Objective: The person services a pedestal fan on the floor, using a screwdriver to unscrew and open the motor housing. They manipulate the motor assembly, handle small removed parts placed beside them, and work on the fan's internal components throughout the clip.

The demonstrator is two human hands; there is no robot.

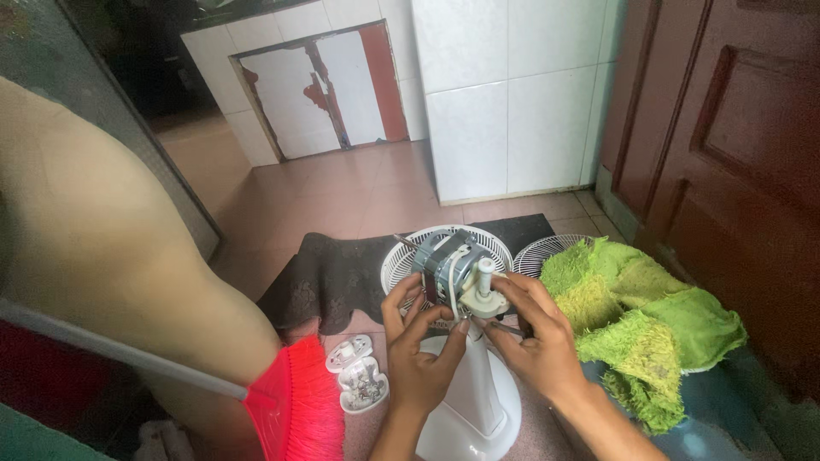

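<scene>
A bare fan motor [446, 263], grey metal with a white plastic part and a white knob, sits on top of a white fan stand [471, 388]. My left hand [418, 341] cups the motor from the left and below, fingers on its underside. My right hand [534, 329] grips the motor's right side by the white knob, and a thin dark tool shaft shows under its fingers. A metal shaft sticks out of the motor to the upper left.
Two white fan grilles [401, 260] [534, 253] lie on a dark mat [333, 273] behind the stand. A green towel [636, 320] lies at right, a white plastic casing [359, 376] at left, a red broom head [295, 405] beside it. Brown door at right.
</scene>
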